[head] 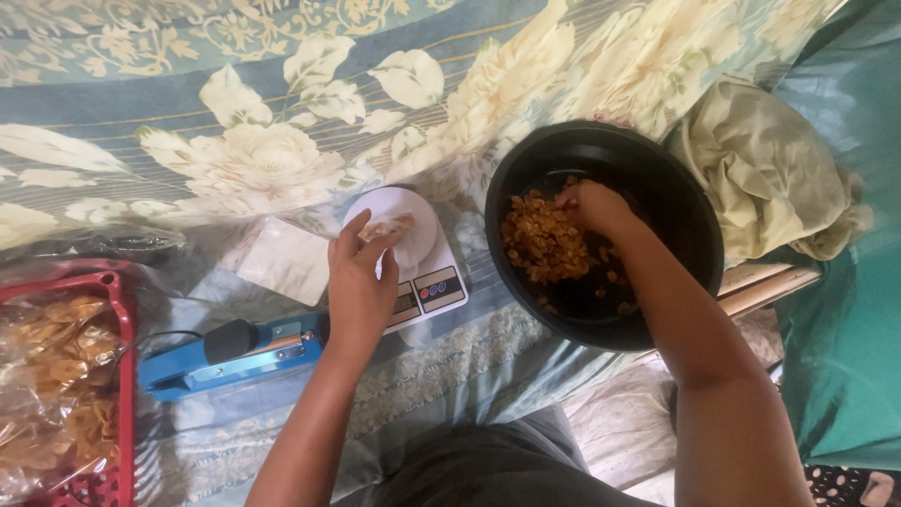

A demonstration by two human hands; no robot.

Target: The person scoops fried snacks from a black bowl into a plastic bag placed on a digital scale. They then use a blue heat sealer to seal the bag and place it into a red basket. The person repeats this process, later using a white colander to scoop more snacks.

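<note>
My left hand (361,282) holds a small clear bag (387,226) on the round white platform of a small kitchen scale (434,287). The bag has a few pale snack pieces in it. My right hand (591,207) is down inside a large black bowl (690,202), fingers closed in a heap of golden-brown snack pieces (542,242). The bowl stands right of the scale on a flowered cloth.
A blue heat sealer with a black knob (225,355) lies left of the scale. A red basket (117,394) at far left holds filled clear bags. Flat empty plastic bags (282,258) lie behind the scale. A crumpled pale cloth (779,174) sits right of the bowl.
</note>
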